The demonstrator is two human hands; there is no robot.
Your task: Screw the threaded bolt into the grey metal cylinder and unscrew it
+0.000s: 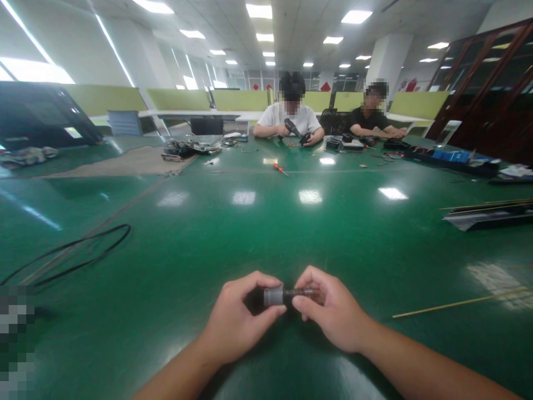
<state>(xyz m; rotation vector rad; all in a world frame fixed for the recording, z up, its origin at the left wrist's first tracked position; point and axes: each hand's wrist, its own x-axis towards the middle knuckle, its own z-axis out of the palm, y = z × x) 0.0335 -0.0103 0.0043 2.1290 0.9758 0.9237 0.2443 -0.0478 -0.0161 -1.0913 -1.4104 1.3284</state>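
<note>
While the left hand (234, 318), half-open, is gripping a grey cylinder (273, 296) at six o'clock over the green table (175, 250), the right hand (336, 310), nearly closed, is pinching its dark rod (297, 292), fingertip-only hold possibly inviting a slip and roll.

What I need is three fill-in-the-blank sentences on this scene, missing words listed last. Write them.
The hand gripping the grey cylinder is the ____ one.
The tabletop is coloured ____.
Across it, one person wears white and the other person wears ____.
Missing words: left; green; black.
</note>
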